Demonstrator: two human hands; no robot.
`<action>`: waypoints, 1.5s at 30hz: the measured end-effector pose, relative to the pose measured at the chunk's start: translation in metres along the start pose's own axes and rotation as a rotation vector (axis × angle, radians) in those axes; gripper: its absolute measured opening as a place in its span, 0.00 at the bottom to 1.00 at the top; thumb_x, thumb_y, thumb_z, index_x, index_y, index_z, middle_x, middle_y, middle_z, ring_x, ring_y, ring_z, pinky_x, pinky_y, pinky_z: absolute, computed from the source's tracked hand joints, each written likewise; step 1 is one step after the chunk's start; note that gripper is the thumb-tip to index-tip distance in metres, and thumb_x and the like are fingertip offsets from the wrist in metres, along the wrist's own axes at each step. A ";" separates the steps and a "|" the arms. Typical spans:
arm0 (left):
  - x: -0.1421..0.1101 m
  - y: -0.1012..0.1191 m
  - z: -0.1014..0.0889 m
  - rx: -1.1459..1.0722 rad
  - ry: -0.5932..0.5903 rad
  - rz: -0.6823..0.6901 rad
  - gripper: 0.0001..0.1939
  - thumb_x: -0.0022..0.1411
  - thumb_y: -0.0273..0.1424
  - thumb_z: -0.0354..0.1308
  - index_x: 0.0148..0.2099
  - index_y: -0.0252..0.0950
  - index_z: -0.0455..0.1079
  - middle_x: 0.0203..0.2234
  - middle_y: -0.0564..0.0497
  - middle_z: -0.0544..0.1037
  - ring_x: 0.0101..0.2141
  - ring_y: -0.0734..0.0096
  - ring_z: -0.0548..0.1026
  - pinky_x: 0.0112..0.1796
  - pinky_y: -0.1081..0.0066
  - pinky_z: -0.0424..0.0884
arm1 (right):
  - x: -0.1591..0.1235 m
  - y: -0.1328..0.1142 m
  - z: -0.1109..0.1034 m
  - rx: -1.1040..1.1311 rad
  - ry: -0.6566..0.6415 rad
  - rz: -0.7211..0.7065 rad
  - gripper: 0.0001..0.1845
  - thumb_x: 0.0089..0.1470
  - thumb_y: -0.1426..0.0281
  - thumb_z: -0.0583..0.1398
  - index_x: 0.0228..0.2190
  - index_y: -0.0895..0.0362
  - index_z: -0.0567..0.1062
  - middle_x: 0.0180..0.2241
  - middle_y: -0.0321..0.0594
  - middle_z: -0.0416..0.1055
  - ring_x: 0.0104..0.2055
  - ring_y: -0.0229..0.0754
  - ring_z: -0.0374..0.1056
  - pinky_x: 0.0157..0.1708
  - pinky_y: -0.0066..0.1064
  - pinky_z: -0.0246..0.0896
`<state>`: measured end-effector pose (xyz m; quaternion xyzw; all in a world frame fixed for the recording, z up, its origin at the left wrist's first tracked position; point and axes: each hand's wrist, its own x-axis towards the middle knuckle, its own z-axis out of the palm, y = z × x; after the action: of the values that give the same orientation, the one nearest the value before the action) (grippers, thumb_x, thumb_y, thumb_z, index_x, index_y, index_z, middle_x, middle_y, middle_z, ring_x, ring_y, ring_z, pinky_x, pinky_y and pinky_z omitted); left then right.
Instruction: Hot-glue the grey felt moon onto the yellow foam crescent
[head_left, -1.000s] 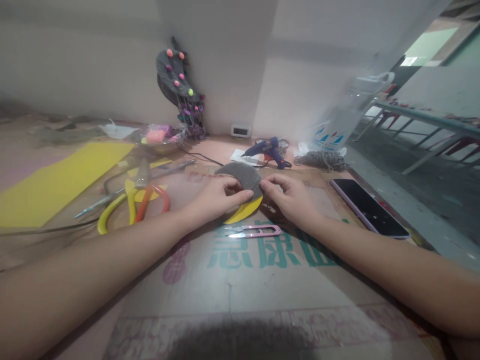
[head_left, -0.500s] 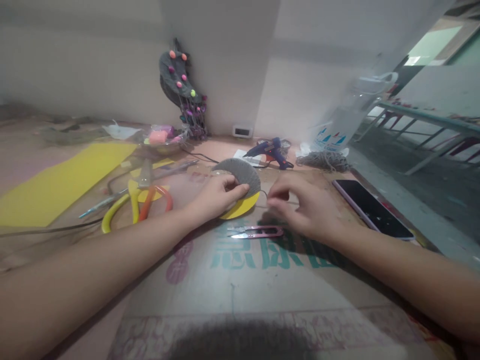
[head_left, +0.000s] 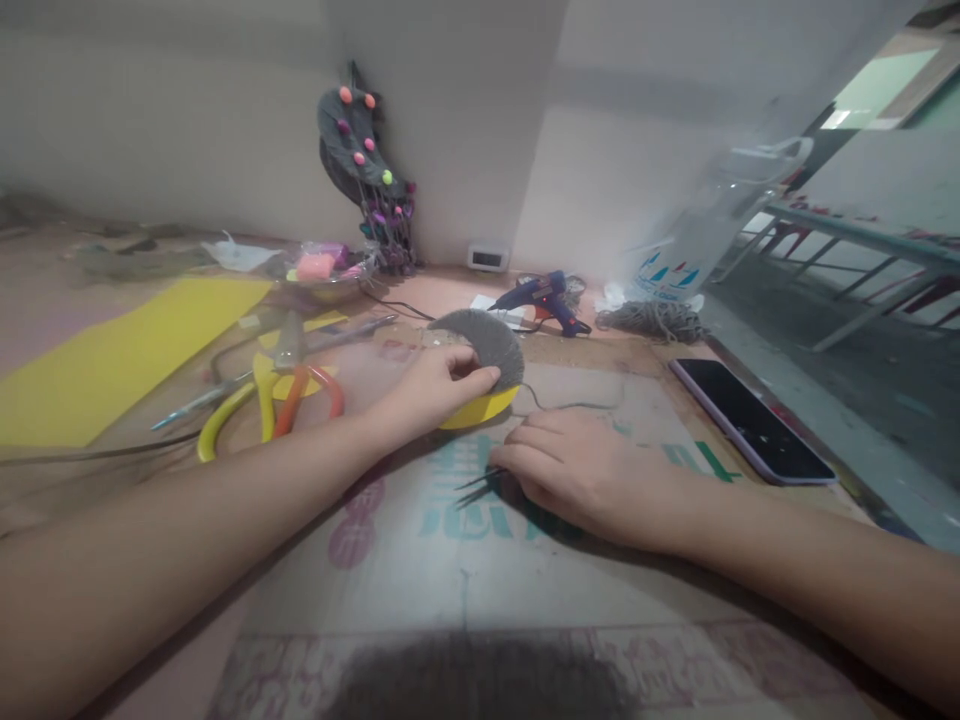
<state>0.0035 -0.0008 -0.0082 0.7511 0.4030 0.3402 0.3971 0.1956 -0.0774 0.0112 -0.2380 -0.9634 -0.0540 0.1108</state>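
Note:
My left hand (head_left: 442, 385) pinches a crescent wrapped in grey yarn (head_left: 491, 345) at its inner edge. Yellow paper (head_left: 480, 408) shows along the crescent's lower end. A loose yarn tail (head_left: 559, 402) runs off the crescent to the right across the board. My right hand (head_left: 562, 465) is closed around the thread snips (head_left: 478, 487), whose two dark blade tips stick out to the left; their pink handle is hidden under the fingers.
Pliers (head_left: 270, 390) with yellow and orange handles lie left, near a yellow sheet (head_left: 135, 350). Behind are a blue glue gun (head_left: 544, 297), a yarn bundle (head_left: 652, 320), a bottle (head_left: 679, 265) and a decorated grey crescent (head_left: 352, 150). A phone (head_left: 750, 420) lies right.
My right hand has let go of the crescent's yarn end, moved down toward me and picked up the thread snips from the board. My left hand keeps holding the crescent.

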 end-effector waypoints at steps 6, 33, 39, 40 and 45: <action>0.001 -0.001 -0.001 0.069 0.002 0.037 0.16 0.59 0.41 0.53 0.25 0.35 0.65 0.21 0.56 0.65 0.25 0.75 0.63 0.27 0.73 0.57 | 0.000 0.011 -0.014 0.109 0.274 0.203 0.15 0.62 0.73 0.49 0.44 0.57 0.73 0.33 0.43 0.74 0.34 0.43 0.67 0.34 0.34 0.60; 0.001 0.000 0.001 0.009 0.021 0.017 0.17 0.60 0.41 0.50 0.24 0.36 0.62 0.20 0.57 0.62 0.23 0.76 0.60 0.25 0.74 0.56 | -0.004 0.048 -0.002 -0.188 0.270 0.344 0.16 0.63 0.68 0.50 0.43 0.61 0.75 0.34 0.49 0.74 0.35 0.46 0.67 0.34 0.36 0.60; 0.000 0.001 0.000 0.018 0.021 0.045 0.18 0.61 0.40 0.50 0.23 0.36 0.59 0.20 0.57 0.59 0.23 0.77 0.58 0.25 0.73 0.54 | -0.003 0.049 -0.002 -0.194 0.255 0.358 0.15 0.62 0.68 0.52 0.41 0.60 0.76 0.34 0.48 0.75 0.34 0.45 0.67 0.34 0.35 0.59; 0.000 0.002 0.001 0.021 0.023 0.046 0.18 0.61 0.39 0.50 0.23 0.36 0.58 0.19 0.57 0.59 0.23 0.77 0.58 0.25 0.73 0.54 | -0.003 0.048 -0.002 -0.196 0.250 0.361 0.14 0.61 0.69 0.53 0.41 0.61 0.76 0.34 0.48 0.75 0.35 0.45 0.67 0.34 0.35 0.59; 0.001 0.000 0.001 0.039 0.024 0.051 0.18 0.61 0.39 0.50 0.23 0.35 0.59 0.20 0.57 0.60 0.23 0.77 0.59 0.25 0.74 0.54 | -0.003 0.049 -0.002 -0.200 0.229 0.357 0.14 0.61 0.68 0.53 0.42 0.60 0.76 0.35 0.48 0.75 0.35 0.46 0.68 0.34 0.35 0.58</action>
<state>0.0049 -0.0004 -0.0086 0.7647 0.3949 0.3514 0.3686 0.2211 -0.0359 0.0149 -0.4069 -0.8770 -0.1554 0.2030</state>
